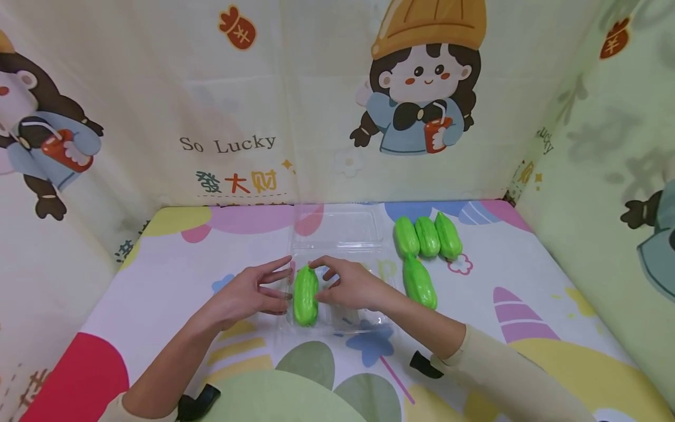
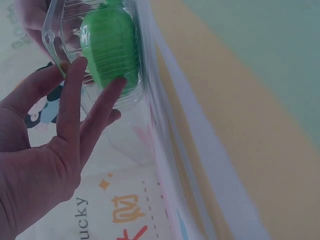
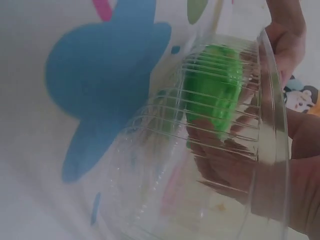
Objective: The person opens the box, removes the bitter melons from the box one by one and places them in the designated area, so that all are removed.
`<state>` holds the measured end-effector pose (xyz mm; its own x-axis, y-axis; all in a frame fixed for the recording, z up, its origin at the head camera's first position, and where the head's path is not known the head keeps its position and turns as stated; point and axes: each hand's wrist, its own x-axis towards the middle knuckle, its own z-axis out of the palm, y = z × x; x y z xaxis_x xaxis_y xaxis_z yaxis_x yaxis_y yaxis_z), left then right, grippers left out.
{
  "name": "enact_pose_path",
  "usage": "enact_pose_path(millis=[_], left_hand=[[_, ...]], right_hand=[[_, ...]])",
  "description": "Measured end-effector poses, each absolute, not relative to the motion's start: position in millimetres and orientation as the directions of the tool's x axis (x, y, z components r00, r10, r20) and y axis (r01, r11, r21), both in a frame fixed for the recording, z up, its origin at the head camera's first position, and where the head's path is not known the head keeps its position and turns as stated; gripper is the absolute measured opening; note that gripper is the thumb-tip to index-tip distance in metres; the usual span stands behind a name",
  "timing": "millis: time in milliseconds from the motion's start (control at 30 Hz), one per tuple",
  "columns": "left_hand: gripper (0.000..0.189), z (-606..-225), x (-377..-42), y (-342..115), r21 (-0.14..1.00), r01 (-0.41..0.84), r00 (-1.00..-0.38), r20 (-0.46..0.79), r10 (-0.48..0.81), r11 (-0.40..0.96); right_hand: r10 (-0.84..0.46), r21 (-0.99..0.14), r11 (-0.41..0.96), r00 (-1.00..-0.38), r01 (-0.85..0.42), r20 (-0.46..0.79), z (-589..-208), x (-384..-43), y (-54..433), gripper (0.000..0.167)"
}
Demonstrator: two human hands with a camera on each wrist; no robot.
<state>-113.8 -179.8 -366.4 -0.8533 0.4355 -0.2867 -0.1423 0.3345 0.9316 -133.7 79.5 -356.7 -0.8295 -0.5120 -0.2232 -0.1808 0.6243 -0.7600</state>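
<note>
A ridged green toy gourd (image 1: pixel 306 296) lies lengthwise at the left end of a clear plastic clamshell box (image 1: pixel 364 319), whose lid is folded back. My left hand (image 1: pixel 253 295) is at the box's left side, fingers spread and fairly straight; in the left wrist view its fingertips (image 2: pixel 120 85) reach the clear wall beside the gourd (image 2: pixel 110 47). Into the box from the right comes my right hand (image 1: pixel 350 284), fingers loosely bent, touching or very close to the gourd's tip and right side. Through the ridged wall, the right wrist view shows its fingers (image 3: pixel 205 132) against the gourd (image 3: pixel 215 85).
Right of the box lie several more green gourds: three in a row at the back, the middle one (image 1: pixel 428 237) among them, and one (image 1: pixel 419 283) nearer me. The box lid (image 1: pixel 337 225) lies toward the back wall. A patterned cloth (image 1: pixel 184 281) covers the table.
</note>
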Motion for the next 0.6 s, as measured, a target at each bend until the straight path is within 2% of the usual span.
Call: enact_pose_path(millis=[400,600], left_hand=[[0.092,-366,-114,-181,0.936,-0.136,-0.848,-0.28,0.45,0.325],[0.092,-368,-114,-181,0.94,-0.143,-0.844,-0.279,0.457,0.309]], right_hand=[[-0.498,-0.752,0.638,-0.834,-0.166,-0.239,-361,-135,61,0.057],[-0.463,-0.758,0.643,-0.845,-0.112,-0.268,-362,-134,55,0.055]])
